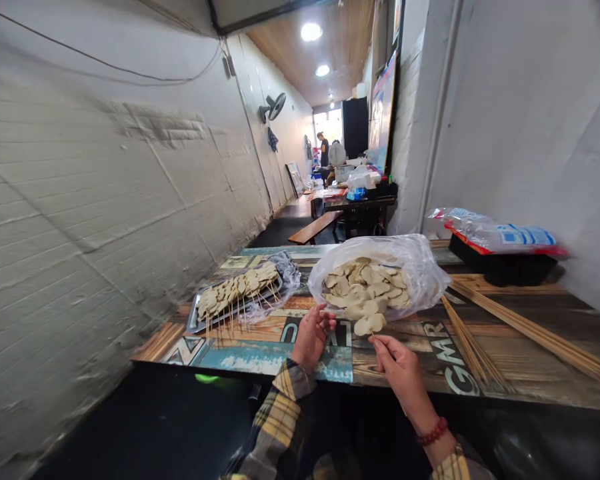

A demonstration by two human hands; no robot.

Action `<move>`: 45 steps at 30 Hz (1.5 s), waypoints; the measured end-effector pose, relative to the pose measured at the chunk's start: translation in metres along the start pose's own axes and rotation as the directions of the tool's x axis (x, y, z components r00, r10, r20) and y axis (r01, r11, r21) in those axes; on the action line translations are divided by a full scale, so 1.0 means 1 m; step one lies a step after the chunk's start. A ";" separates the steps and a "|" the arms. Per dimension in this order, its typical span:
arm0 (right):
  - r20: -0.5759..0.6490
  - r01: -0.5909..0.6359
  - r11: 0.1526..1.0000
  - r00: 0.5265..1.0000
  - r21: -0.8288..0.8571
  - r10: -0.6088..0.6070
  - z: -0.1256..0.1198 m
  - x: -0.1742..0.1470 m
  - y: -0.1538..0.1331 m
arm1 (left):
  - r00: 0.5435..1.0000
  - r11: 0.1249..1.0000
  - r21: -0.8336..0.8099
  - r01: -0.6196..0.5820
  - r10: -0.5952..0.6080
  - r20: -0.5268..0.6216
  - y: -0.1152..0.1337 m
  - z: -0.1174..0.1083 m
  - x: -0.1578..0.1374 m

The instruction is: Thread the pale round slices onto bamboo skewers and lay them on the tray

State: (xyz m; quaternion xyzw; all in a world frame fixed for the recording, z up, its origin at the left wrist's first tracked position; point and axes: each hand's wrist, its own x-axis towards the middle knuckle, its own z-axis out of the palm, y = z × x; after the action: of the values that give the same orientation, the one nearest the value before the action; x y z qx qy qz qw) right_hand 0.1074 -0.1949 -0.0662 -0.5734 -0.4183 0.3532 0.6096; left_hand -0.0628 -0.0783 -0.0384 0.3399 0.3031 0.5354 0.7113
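Observation:
Between the thumb and fingers of my right hand (399, 370) is the lower end of a skewer (369, 325) strung with several flat, pale round slices. Its far slices overlap the loose slices (375, 277) in a clear plastic bag (427, 270), so the skewer's tip cannot be made out. Just left of the skewer, my left hand (312, 337) is raised over the table, fingers loosely curled and apart, holding nothing. Further left, a metal tray (196, 325) carries filled skewers (240, 288) in a row, their sticks pointing toward me.
Bare bamboo sticks (473, 350) lie to the right, with a longer bundle (530, 323) beside them. A black container (500, 260) with plastic packaging (505, 233) stands at the back right. Crumpled clear plastic (286, 270) touches the tray. Beyond are a bench (314, 229) and a person (324, 150).

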 end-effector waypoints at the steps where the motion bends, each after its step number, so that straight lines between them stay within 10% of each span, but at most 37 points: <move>1: -0.009 -0.010 0.999 1.000 0.038 0.011 0.002 0.002 -0.001 | 1.000 1.000 0.024 -0.001 0.001 0.015 -0.001 0.001 0.000; 9: 0.123 0.003 0.999 0.992 0.032 -0.007 0.019 0.006 -0.020 | 0.967 0.994 0.083 0.065 -0.084 0.240 -0.006 0.021 -0.018; 19: 0.062 0.160 0.950 0.987 -0.268 -0.148 0.019 0.014 -0.015 | 0.985 0.962 0.237 -0.133 0.156 -0.077 -0.014 0.031 -0.025; 32: 0.047 0.160 0.954 0.987 -0.253 -0.153 0.022 0.011 -0.016 | 0.937 0.836 0.473 -0.277 0.345 -0.062 -0.018 0.033 -0.040; 45: 0.092 0.160 0.965 0.985 -0.209 -0.143 0.018 0.005 -0.014 | 0.973 0.984 0.136 -0.112 0.137 -0.185 -0.006 0.031 -0.039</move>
State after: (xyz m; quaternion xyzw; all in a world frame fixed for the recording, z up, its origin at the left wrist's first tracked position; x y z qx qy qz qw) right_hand 0.0921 -0.1848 -0.0523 -0.5884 -0.5197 0.2797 0.5527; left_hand -0.0447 -0.1225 -0.0229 0.3483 0.3819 0.5896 0.6206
